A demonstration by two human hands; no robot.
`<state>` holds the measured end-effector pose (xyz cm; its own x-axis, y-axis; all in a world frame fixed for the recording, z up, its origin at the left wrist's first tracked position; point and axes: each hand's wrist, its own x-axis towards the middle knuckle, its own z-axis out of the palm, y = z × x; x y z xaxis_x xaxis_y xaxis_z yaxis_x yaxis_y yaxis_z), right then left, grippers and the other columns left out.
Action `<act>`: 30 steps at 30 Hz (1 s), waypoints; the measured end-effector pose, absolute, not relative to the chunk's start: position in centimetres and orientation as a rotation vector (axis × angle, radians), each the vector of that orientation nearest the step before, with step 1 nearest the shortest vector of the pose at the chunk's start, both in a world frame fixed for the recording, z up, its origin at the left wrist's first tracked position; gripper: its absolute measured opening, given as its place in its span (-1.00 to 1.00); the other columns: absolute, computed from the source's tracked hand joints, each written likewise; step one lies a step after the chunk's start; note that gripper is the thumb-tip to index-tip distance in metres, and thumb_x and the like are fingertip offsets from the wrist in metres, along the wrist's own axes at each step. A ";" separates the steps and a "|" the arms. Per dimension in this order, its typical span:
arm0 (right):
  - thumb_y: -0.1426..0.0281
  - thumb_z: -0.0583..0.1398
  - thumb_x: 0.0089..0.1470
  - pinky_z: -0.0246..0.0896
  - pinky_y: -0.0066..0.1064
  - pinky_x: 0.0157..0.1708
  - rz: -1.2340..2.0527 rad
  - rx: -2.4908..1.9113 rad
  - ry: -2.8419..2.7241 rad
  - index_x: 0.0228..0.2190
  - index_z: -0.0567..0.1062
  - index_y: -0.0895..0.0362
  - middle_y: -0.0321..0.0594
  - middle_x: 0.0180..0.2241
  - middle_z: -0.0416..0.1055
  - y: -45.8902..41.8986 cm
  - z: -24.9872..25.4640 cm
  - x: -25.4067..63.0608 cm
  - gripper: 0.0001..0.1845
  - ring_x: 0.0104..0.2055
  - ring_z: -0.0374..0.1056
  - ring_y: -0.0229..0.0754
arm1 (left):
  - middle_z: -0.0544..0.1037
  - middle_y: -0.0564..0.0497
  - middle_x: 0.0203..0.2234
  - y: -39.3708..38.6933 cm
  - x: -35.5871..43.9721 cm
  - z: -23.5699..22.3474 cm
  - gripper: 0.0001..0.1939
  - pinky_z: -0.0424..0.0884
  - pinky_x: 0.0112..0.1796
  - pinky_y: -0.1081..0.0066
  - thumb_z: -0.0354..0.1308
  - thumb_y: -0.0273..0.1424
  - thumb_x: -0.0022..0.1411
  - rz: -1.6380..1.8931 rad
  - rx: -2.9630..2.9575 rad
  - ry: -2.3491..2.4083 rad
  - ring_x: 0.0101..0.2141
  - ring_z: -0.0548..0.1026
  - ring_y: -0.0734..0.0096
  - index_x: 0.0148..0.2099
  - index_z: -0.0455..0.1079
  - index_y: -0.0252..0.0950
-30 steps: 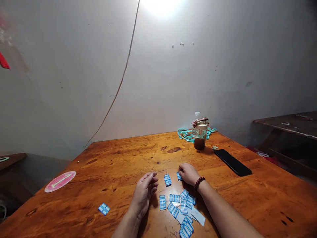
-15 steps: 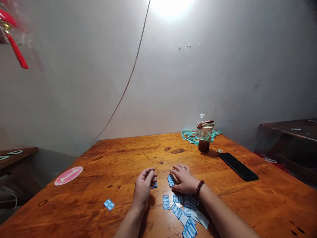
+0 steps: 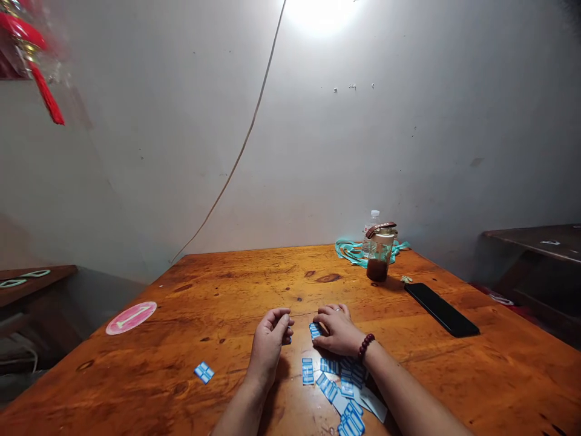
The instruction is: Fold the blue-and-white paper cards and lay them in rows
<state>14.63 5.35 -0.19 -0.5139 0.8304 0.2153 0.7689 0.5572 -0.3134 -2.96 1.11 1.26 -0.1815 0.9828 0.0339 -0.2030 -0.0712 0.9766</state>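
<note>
My left hand [image 3: 271, 334] is curled at the middle of the table, thumb near the fingertips. A blue edge of a card [image 3: 287, 341] shows below its fingers; the rest is hidden. To its right my right hand [image 3: 338, 330], with a dark red bead bracelet [image 3: 365, 346], has thumb and fingers around a small stack of blue-and-white cards [image 3: 315, 330] lying on the table. Nearer to me lies a single upright-set card [image 3: 307, 371], beside a loose, overlapping pile of such cards [image 3: 347, 387], some showing white faces. Another card [image 3: 204, 372] lies alone on the left.
A black phone [image 3: 441, 309] lies on the right of the wooden table [image 3: 236, 284]. Behind it stand a bottle with brown liquid [image 3: 377, 269], a clear plastic bottle [image 3: 374, 214] and turquoise straps [image 3: 349, 251]. A pink round sticker [image 3: 131, 318] is at the left edge.
My right hand has moved left from one small stack to the stack in the middle. My left hand has stayed nearly in place, a blue card edge now showing under it. The view has turned slightly left.
</note>
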 end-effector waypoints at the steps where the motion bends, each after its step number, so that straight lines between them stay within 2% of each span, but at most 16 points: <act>1: 0.17 0.14 -0.14 -0.32 -0.19 -0.08 0.249 -1.305 -2.450 -0.28 0.42 0.03 -0.22 -0.25 0.33 5.3 -0.2 14.6 -0.66 -0.13 0.10 -0.11 | 0.42 0.06 -0.53 1.1 -2.9 1.2 -0.72 0.27 -0.55 0.56 0.17 -0.28 -0.08 1.466 1.001 1.149 -0.59 0.35 0.57 -0.30 0.34 -0.32; 5: 0.31 0.05 -0.04 -0.39 -0.16 -0.06 0.208 -1.310 -2.437 -0.32 0.44 0.03 -0.24 -0.28 0.34 5.4 -0.3 14.4 -0.78 -0.13 0.11 -0.15 | 0.43 0.04 -0.54 1.1 -2.8 1.2 -0.71 0.26 -0.56 0.55 0.18 -0.28 -0.09 1.467 0.998 1.139 -0.59 0.35 0.56 -0.31 0.34 -0.34; 9: 0.44 0.09 -0.11 -0.44 -0.14 -0.04 0.205 -1.343 -2.407 -0.40 0.44 0.06 -0.26 -0.32 0.35 5.8 -0.6 14.0 -0.82 -0.14 0.11 -0.16 | 0.43 0.03 -0.52 1.1 -2.9 1.1 -0.71 0.27 -0.55 0.55 0.17 -0.27 -0.08 1.465 1.014 1.135 -0.58 0.35 0.55 -0.29 0.34 -0.33; 14: 0.57 0.09 -0.19 -0.35 -0.18 -0.03 0.271 -1.290 -2.239 -0.53 0.41 0.10 -0.31 -0.38 0.33 5.6 -0.5 13.4 -0.84 -0.20 0.14 -0.22 | 0.43 0.04 -0.53 1.2 -2.8 0.8 -0.73 0.27 -0.54 0.55 0.15 -0.28 -0.05 1.461 1.044 1.155 -0.57 0.35 0.55 -0.30 0.34 -0.33; 16: 0.56 0.09 -0.18 -0.18 -0.26 -0.07 0.388 -1.207 -2.095 -0.57 0.40 0.12 -0.31 -0.40 0.31 5.3 -0.1 13.1 -0.87 -0.23 0.15 -0.23 | 0.43 0.02 -0.53 1.1 -2.7 0.9 -0.74 0.27 -0.54 0.55 0.16 -0.28 -0.06 1.466 1.056 1.167 -0.55 0.36 0.53 -0.31 0.35 -0.33; 19: 0.43 0.11 -0.13 0.06 -0.44 -0.35 0.808 -1.076 -1.766 -0.58 0.33 0.15 -0.32 -0.51 0.26 4.7 0.5 12.5 -0.94 -0.40 0.17 -0.28 | 0.46 -0.01 -0.48 0.8 -2.1 1.2 -0.74 0.29 -0.49 0.56 0.18 -0.27 -0.07 1.422 1.103 1.147 -0.45 0.40 0.45 -0.32 0.37 -0.32; 22: 0.33 0.15 -0.16 0.03 -0.52 -0.55 1.224 -0.936 -1.454 -0.58 0.27 0.15 -0.37 -0.60 0.20 4.0 0.6 11.9 -0.83 -0.55 0.11 -0.36 | 0.46 -0.01 -0.39 0.6 -1.5 1.3 -0.73 0.32 -0.45 0.54 0.19 -0.28 -0.08 1.314 1.133 1.064 -0.36 0.40 0.41 -0.29 0.38 -0.28; 24: 0.31 0.19 -0.21 0.02 -0.54 -0.59 1.360 -0.889 -1.343 -0.60 0.26 0.16 -0.39 -0.60 0.19 3.7 0.3 11.6 -0.78 -0.58 0.09 -0.39 | 0.46 0.01 -0.46 0.6 -1.3 1.1 -0.77 0.30 -0.48 0.56 0.20 -0.30 -0.08 1.286 1.113 1.035 -0.44 0.40 0.47 -0.34 0.39 -0.30; 27: 0.31 0.22 -0.25 0.01 -0.57 -0.62 1.423 -0.894 -1.301 -0.61 0.26 0.16 -0.41 -0.62 0.18 3.4 0.0 11.5 -0.77 -0.61 0.08 -0.41 | 0.42 0.06 -0.61 0.8 -1.5 0.7 -0.82 0.25 -0.56 0.60 0.21 -0.34 -0.09 1.290 1.049 1.030 -0.58 0.35 0.58 -0.42 0.38 -0.35; 30: 0.31 0.19 -0.21 -0.01 -0.59 -0.65 1.382 -0.874 -1.366 -0.54 0.31 0.15 -0.42 -0.60 0.19 3.3 0.0 11.8 -0.81 -0.62 0.07 -0.43 | 0.41 0.06 -0.61 0.9 -1.7 0.6 -0.81 0.24 -0.58 0.61 0.23 -0.36 -0.11 1.275 0.988 1.012 -0.61 0.35 0.60 -0.42 0.38 -0.36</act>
